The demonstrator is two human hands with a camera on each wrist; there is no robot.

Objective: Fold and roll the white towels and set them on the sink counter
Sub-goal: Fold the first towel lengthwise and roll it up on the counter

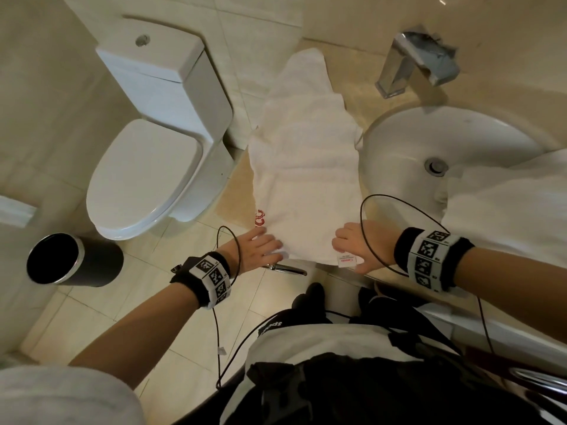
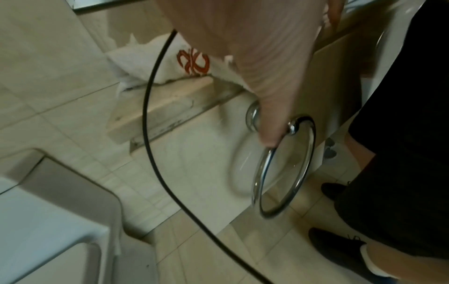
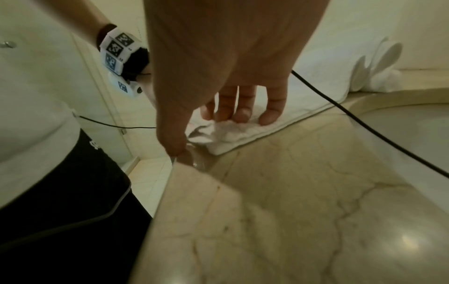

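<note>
From the head view, a white towel lies on the beige marble table, left of the sink basin. It is a long strip whose long axis runs from the near table edge away toward the back wall. Red embroidery sits at its near left edge, partly hidden and unreadable. A small white label with tiny red print, too small to read, hangs at its near right corner. The left hand lies with straight fingers flat on the near left corner. The right hand lies on the near right corner, fingers bent down onto the cloth. A second white towel drapes over the right side of the basin. A chrome faucet stands behind the basin; a toilet and a black bin stand on the floor to the left. Dark shorts carry white lettering, upside down and only partly legible.

In the left wrist view, the red emblem shows as a curling symmetric motif on the towel overhanging the table end. A chrome towel ring hangs below the table edge, and a black cable crosses the frame.

In the right wrist view, the right hand's fingertips press a bunched towel corner by the table's front edge; whether they pinch it I cannot tell.
</note>
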